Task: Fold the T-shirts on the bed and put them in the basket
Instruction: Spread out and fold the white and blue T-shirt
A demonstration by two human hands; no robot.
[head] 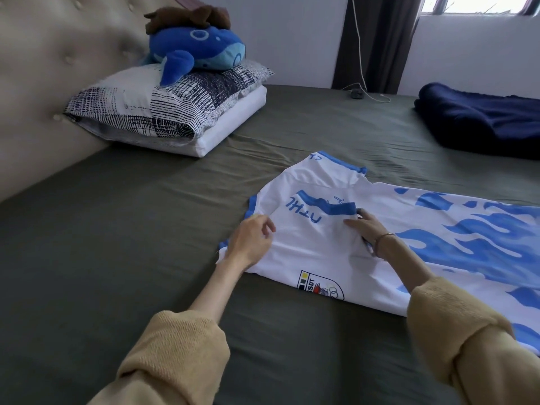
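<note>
One T-shirt (388,229) lies flat on the bed (146,244), white with light blue trim and blue flame-like print; its long axis runs from the collar end, which points toward the pillows (163,112), away to the right edge of the view, where the hem is cut off; the printed letters near the collar read upside down from here, and a small crest sits on the shirt's near edge (its wording is too small to read in full).

The left hand (251,244) rests on the sleeve end nearest the pillows, fingers curled loosely with the fingertips pinching the white cloth at the blue cuff; the right hand (366,228) lies on the shirt just on the far side of the collar from the pillows, fingers fairly straight and pressed flat on the fabric, gripping nothing that I can make out; both forearms come out of tan sleeves pushed up.

Two pillows are stacked against the headboard (43,68), a patterned one on a plain white one; one blue whale soft toy (198,51) sits on top of them, with one brown soft toy (190,16) on its back; one folded dark blue blanket (479,124) lies well beyond the shirt from the pillows.
</note>
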